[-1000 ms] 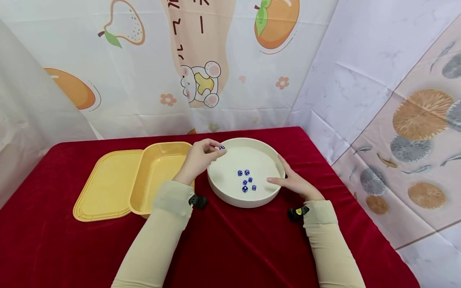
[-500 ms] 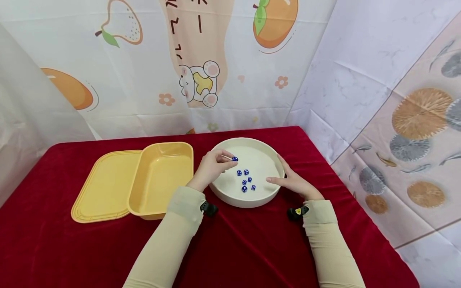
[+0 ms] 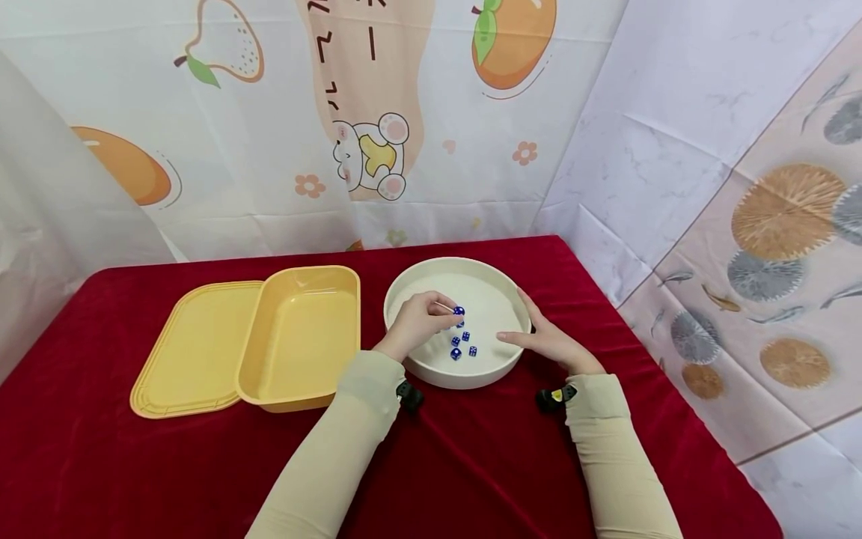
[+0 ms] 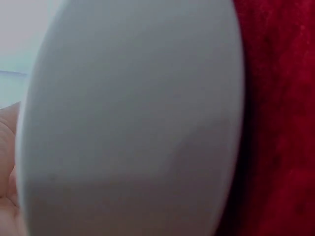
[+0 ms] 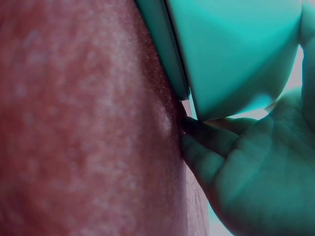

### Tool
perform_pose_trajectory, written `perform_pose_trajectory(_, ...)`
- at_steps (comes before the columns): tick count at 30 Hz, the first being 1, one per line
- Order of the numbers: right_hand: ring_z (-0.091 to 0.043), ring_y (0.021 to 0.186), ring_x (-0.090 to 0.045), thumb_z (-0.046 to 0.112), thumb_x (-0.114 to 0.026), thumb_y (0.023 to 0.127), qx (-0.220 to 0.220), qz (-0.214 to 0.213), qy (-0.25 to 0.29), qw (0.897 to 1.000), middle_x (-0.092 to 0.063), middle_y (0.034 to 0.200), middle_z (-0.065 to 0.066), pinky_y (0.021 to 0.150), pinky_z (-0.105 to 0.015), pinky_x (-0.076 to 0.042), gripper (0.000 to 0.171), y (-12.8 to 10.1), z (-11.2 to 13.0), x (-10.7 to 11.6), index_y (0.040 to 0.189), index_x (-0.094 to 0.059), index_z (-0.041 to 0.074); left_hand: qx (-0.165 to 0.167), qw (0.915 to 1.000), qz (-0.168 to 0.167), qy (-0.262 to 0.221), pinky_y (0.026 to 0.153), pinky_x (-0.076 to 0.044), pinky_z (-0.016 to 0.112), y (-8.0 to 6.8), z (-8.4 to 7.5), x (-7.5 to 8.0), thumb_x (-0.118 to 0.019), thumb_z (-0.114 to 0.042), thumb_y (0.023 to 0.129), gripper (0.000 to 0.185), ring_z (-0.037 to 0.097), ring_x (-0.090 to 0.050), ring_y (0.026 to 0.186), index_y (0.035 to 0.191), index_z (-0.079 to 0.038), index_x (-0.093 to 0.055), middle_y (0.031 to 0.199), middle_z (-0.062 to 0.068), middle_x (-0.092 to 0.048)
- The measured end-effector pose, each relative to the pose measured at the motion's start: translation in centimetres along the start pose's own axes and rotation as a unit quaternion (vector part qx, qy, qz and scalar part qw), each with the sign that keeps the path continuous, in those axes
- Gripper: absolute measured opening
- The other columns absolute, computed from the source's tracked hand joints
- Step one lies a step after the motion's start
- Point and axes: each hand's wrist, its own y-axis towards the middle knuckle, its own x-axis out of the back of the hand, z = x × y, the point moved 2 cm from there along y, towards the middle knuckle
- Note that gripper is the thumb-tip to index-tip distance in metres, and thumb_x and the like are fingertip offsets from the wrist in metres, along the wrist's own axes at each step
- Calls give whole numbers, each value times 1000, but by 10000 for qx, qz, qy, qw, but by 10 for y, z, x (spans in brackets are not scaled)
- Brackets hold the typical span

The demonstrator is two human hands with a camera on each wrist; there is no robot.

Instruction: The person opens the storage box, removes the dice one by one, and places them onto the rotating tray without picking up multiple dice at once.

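Over the round white tray [image 3: 488, 281], my left hand [image 3: 419, 322] pinches a blue die [image 3: 459, 310] with white dots between thumb and fingertips. Directly under it lies another blue die [image 3: 460, 323], and several more dice [image 3: 456, 353] are grouped on the tray floor; part of the group is hidden by the left hand. My right hand [image 3: 552, 340] holds the tray's right side, thumb over the inside and fingers along the outer wall. In the right wrist view, the fingers of that hand [image 5: 256, 167] sit low against the tray wall [image 5: 241, 49]. The left wrist view is mostly tray wall [image 4: 128, 98].
Left of the tray stands a yellow rectangular box [image 3: 303, 344], and a flat yellow lid [image 3: 195, 352] lies beside it, partly under its edge. Dark red cloth [image 3: 471, 464] covers the table. Printed curtains [image 3: 269, 150] hang behind and at the right.
My left hand has carried the die rightward and toward me, from the tray's far left rim to over the grouped dice. The right hand has stayed at the tray's edge.
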Motion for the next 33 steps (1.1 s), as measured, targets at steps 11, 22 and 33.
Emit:
perform_pose_trajectory(11, -33, 153, -3, 42, -73, 86, 36, 31, -23, 10000, 2, 168, -5, 120, -62, -10, 108, -1, 1, -1, 160, 4, 26, -102, 9994, 260, 204, 91, -53, 36, 9, 1, -11, -77, -28, 87, 25, 17, -68, 99, 106, -15, -70, 101, 4, -76)
perform_pose_trajectory(22, -34, 153, -5, 39, -73, 87, 89, 24, -25, 10000, 1, 168, -6, 120, -62, -11, 106, -2, 1, 0, 160, 4, 29, -85, 9988, 457, 160, 79, -54, 28, 17, 3, -20, -77, -24, 87, 24, 12, -67, 83, 105, -13, -68, 94, 3, -75)
perform_pose_trajectory(33, -33, 153, -4, 39, -73, 87, 67, 25, -49, 10000, 2, 168, -5, 120, -61, -10, 106, -1, 2, 1, 160, 4, 30, -187, 9968, 490, 608, 87, -50, 32, 28, 9, -31, -78, -28, 86, 21, 14, -65, 91, 102, -16, -69, 95, 1, -73)
